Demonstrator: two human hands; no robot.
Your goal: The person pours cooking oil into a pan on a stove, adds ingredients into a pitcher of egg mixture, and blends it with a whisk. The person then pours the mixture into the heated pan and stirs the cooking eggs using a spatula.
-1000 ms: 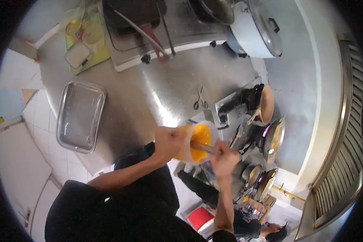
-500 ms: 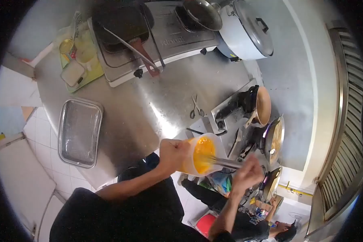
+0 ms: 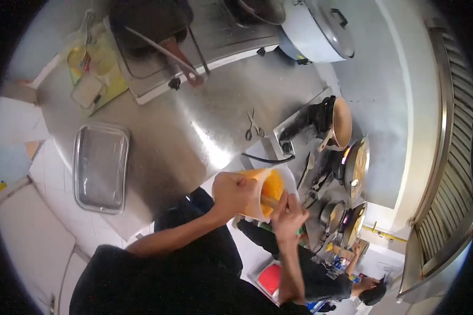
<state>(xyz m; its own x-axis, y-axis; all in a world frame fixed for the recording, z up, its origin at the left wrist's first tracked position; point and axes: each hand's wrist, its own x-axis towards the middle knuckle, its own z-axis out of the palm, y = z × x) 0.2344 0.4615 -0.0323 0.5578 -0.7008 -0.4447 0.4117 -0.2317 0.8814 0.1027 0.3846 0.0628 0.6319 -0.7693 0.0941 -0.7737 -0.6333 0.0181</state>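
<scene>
Beside the steel counter (image 3: 163,152), a translucent container (image 3: 253,211) is clasped in the left hand (image 3: 232,195); the right hand (image 3: 290,219) grips a utensil (image 3: 269,201) dipping into orange liquid (image 3: 273,185). Stirring seems under way; another stroke calls for steady walls and a controlled wrist

Passage exists over the steel counter (image 3: 160,131), between the clear dish (image 3: 100,168) and the scissors (image 3: 255,127). Obstructions: a pan handle (image 3: 182,56) jutting past the stove's front edge (image 3: 220,66); a black cord (image 3: 269,159) near the container (image 3: 253,209)
</scene>
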